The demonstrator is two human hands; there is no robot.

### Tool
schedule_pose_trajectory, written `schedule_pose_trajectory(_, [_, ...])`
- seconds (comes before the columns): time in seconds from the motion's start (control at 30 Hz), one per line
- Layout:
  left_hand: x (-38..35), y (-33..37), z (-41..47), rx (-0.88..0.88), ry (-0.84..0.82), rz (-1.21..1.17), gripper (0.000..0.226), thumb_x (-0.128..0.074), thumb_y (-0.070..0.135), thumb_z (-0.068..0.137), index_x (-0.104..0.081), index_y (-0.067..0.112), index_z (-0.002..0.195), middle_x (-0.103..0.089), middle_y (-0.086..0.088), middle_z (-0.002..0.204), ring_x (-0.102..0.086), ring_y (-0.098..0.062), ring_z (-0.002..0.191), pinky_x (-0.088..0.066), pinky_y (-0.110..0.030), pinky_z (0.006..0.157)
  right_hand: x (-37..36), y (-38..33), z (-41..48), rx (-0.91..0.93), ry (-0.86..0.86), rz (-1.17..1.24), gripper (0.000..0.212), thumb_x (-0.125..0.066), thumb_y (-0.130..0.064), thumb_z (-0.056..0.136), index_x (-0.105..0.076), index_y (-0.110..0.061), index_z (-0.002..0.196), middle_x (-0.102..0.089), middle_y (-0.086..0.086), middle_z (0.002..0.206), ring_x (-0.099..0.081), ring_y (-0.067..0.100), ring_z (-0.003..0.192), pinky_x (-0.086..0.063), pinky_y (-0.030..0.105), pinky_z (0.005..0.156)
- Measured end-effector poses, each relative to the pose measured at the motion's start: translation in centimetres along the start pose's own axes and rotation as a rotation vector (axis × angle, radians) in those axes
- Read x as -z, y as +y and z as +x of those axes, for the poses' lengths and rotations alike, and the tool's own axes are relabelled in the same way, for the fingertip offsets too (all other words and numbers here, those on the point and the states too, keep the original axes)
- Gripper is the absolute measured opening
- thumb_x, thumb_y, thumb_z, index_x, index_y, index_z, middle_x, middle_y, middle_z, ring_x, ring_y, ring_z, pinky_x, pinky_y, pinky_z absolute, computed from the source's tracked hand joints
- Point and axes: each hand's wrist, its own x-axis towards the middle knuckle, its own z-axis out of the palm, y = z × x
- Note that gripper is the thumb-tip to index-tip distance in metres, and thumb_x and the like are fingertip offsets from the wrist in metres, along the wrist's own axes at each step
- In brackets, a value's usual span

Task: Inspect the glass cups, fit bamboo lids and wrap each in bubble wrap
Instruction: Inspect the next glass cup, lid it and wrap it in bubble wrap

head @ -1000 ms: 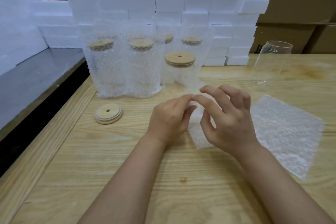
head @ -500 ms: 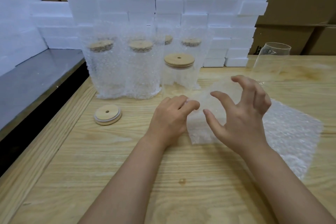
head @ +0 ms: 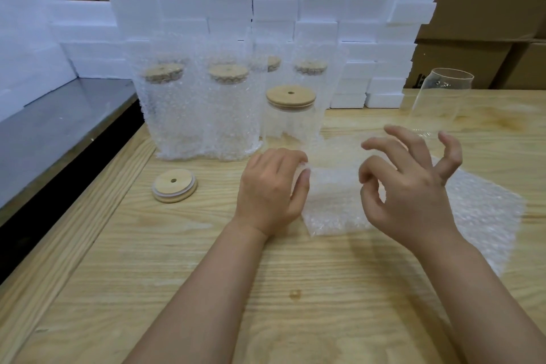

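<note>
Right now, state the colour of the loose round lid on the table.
The loose round bamboo lid is light tan, head view.

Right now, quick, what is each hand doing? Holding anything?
Left hand: closed, pinching the wrap edge.
Right hand: fingers spread and curled over the wrap; grip cannot be told.

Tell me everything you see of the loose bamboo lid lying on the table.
The loose bamboo lid is a round, pale wooden disc with a small hole at its centre and a whitish ring, seemingly a seal, around its edge. It lies flat on the wooden table, left of the left hand and in front of the wrapped cups. Only the table touches it.
</note>
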Motion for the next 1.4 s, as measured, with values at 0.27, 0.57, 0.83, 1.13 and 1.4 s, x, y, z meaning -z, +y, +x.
schedule_pose_trajectory(0.27, [-0.3, 0.1, 0.0, -0.135, 0.047, 0.095, 0.011, -0.061, 0.015, 0.082, -0.069, 0.008, 0.079, -0.066, -0.014, 0.105, -0.048, -0.022, 0.085, -0.043, -0.037, 0.069, 0.9, -1.7, 2.0, -0.285, -0.037, 0.542, 0.020, -0.042, -0.024, 0.072, -0.061, -0.017, 0.070, -0.059, -0.003, 0.107, -0.048, 0.018, 0.116, -0.017, 0.049, 0.107])
schedule_pose_trajectory(0.57, [-0.8, -0.2, -0.1, -0.177, 0.133, 0.176, 0.007, -0.064, 0.014, 0.074, -0.071, 0.014, 0.072, -0.063, -0.003, 0.111, -0.045, -0.022, 0.092, -0.035, -0.035, 0.072, -2.8, -4.0, 9.7, -0.447, -0.487, 0.698, 0.074, -0.069, -0.056, 0.077, -0.030, -0.050, 0.140, -0.047, -0.008, 0.116, -0.036, 0.022, 0.127, -0.026, 0.042, 0.111])
schedule_pose_trajectory(0.83, [-0.9, 0.1, 0.1, -0.230, 0.166, 0.201, 0.010, -0.073, 0.012, 0.064, -0.072, 0.021, 0.068, -0.069, 0.004, 0.099, -0.043, -0.018, 0.082, -0.029, -0.034, 0.073, -5.3, -3.6, 8.5, -0.578, -0.272, 1.007, 0.051, -0.080, -0.040, 0.073, -0.054, -0.042, 0.117, -0.056, -0.027, 0.110, -0.056, 0.009, 0.103, -0.043, 0.012, 0.076])
schedule_pose_trajectory(1.13, [-0.8, 0.4, 0.0, -0.075, 0.029, 0.114, 0.012, -0.059, 0.014, 0.078, -0.070, 0.011, 0.075, -0.067, -0.010, 0.098, -0.054, -0.025, 0.082, -0.030, -0.034, 0.074, -0.9, -0.9, 9.1, -0.701, 0.269, 1.168, 0.049, -0.076, -0.031, 0.080, -0.052, -0.023, 0.121, -0.062, 0.002, 0.122, -0.063, 0.017, 0.109, -0.052, 0.040, 0.094])
schedule_pose_trajectory(1.4, [-1.0, 0.6, 0.3, 0.101, 0.001, 0.039, 0.019, -0.054, 0.018, 0.083, -0.070, 0.007, 0.080, -0.067, -0.013, 0.104, -0.059, -0.028, 0.073, -0.036, -0.038, 0.072, 3.2, 1.5, 10.6, -0.812, 0.183, 1.366, 0.034, -0.068, -0.039, 0.076, -0.058, -0.022, 0.104, -0.065, -0.001, 0.080, -0.064, 0.020, 0.078, -0.054, 0.035, 0.073])
